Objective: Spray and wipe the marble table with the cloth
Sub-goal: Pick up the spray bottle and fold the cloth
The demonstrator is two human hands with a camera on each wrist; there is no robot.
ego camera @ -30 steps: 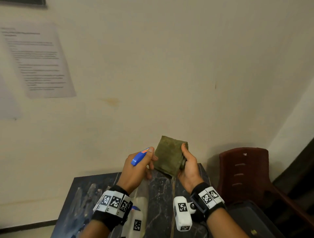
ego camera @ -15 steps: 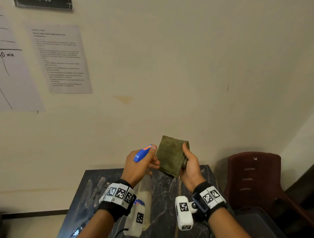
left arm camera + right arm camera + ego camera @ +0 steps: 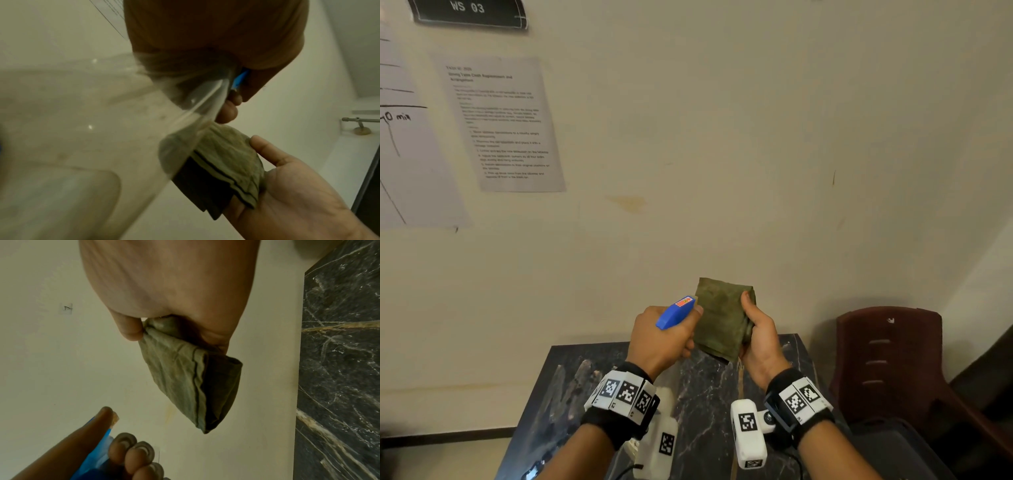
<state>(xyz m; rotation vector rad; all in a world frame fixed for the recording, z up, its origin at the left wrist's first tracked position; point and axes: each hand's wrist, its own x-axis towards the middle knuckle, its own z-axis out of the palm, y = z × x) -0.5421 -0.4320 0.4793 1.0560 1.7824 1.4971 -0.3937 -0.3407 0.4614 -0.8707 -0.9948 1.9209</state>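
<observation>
My left hand [image 3: 666, 337] grips a spray bottle with a blue head [image 3: 675, 311] and a clear body [image 3: 115, 123]; the nozzle points at the cloth. A folded olive-green cloth [image 3: 720, 317] is held upright in my right hand [image 3: 758, 334], thumb on its front face, fingers behind. Both hands hover above the far end of the dark marble table [image 3: 709, 387]. In the right wrist view the cloth [image 3: 185, 374] hangs from the pinch, with the left hand's fingers [image 3: 131, 451] curled on the blue trigger. The left wrist view shows the cloth [image 3: 228, 164] lying in the right palm.
A cream wall with taped paper sheets [image 3: 505, 123] stands right behind the table. A dark red plastic chair [image 3: 890, 359] sits to the right of the table, with a dark object on its seat. A metal rail [image 3: 362, 121] shows on the wall.
The head view has tilted and shifted, showing more wall and papers. The hands keep their grips on bottle and cloth and stay close together.
</observation>
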